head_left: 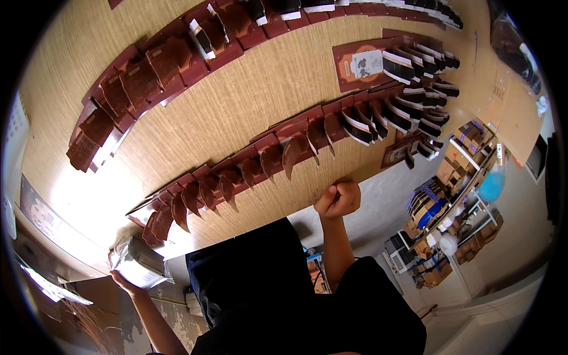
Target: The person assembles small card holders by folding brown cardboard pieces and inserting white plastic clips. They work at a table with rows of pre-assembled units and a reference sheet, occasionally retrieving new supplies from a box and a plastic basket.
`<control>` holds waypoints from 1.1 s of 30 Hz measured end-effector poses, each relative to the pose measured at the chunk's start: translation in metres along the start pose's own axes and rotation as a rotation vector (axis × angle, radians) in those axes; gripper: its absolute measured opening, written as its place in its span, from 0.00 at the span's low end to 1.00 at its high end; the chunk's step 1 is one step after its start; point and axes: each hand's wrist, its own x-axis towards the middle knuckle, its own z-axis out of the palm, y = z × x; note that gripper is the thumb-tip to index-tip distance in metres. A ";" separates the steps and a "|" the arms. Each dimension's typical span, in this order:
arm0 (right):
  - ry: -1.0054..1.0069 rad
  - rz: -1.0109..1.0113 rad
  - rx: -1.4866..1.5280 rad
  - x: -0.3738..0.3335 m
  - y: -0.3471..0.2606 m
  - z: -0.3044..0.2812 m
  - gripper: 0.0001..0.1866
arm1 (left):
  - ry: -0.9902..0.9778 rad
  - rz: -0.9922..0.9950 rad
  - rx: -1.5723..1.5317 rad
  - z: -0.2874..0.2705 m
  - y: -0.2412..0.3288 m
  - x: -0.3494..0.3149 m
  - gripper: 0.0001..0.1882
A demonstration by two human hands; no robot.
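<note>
My left hand point(123, 283) grips a packet in clear plastic wrap point(137, 264) at the table's near left edge. Its contents are blurred by the shiny film. My right hand point(339, 199) is curled into a fist at the near edge of the table, with nothing visible in it. Just beyond both hands runs a row of overlapping dark red cards point(296, 126), with curled brown pieces point(290, 155) standing up from them. Towards the right end, the raised pieces point(357, 125) look black with pale edges.
A second curved row of dark red cards point(198, 71) lies farther back on the wood-grain table point(236, 89). One card with a white label point(367, 63) lies at the right. Beyond the table's right side stand shelves with cardboard boxes point(455, 168) and a blue bag point(490, 186).
</note>
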 end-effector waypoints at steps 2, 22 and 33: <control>0.003 0.002 0.007 0.001 0.000 0.001 0.09 | 0.011 -0.007 -0.014 -0.001 -0.001 -0.002 0.36; -0.029 0.024 -0.012 0.005 -0.002 -0.001 0.08 | -0.159 0.025 -0.003 0.055 0.007 -0.010 0.39; -0.078 0.219 0.006 0.025 -0.019 -0.001 0.12 | -0.229 0.044 -0.078 0.065 0.008 -0.008 0.32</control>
